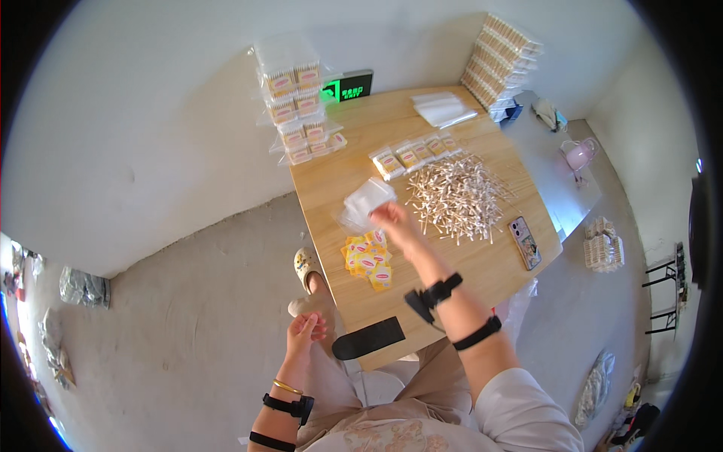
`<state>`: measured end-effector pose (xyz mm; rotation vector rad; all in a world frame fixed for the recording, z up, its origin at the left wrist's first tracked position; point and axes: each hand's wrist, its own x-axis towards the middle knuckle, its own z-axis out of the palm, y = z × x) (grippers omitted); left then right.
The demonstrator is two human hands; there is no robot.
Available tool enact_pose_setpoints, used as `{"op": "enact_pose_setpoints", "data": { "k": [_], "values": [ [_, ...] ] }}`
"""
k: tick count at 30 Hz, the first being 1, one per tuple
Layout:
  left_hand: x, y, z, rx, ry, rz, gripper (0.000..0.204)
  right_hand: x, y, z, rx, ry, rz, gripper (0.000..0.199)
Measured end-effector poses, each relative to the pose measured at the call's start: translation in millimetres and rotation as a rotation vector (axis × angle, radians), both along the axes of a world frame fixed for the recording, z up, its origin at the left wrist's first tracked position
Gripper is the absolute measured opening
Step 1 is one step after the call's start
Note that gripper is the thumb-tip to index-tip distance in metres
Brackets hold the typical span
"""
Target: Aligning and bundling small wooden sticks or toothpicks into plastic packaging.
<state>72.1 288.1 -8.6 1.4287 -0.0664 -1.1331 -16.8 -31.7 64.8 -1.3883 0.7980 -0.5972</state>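
Note:
My right hand [397, 223] reaches over the table, its fingertips pinched at the near edge of a small pile of clear plastic bags [367, 200]. Just below that pile lie several yellow and white printed cards [368, 260], loosely overlapping. Right of the hand spreads a large heap of cotton swabs [459, 197]. Behind the heap, a row of filled swab packs [410, 156] leans together. My left hand [306, 329] is held off the table's left edge, above my leg, with fingers curled in and the thumb pressed on them; whatever is inside is hidden.
Stacked swab packs [295, 113] rise at the back left, beside a green lit sign [348, 87]. A taller stack [501, 60] stands at the back right, near clear sheets [443, 110]. A phone [525, 242] lies at the right edge, a black flat strip [369, 338] at the near corner.

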Motion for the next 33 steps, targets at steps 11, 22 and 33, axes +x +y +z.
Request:
{"op": "enact_pose_setpoints", "data": {
  "k": [11,22,33],
  "values": [
    [-71.6,10.4,99.8,-0.006,-0.863,-0.318,0.020,-109.7,219.5,21.3,-0.312,0.092,0.226,0.016],
    [-116.9,71.7,140.4,-0.053,-0.991,-0.425,0.021,-159.8,265.6,37.6,-0.112,0.067,0.339,0.024],
    [-137.4,101.8,157.8,-0.220,-0.788,-0.509,0.024,-191.7,284.5,37.9,0.143,-0.167,0.400,0.016]
  ]
}}
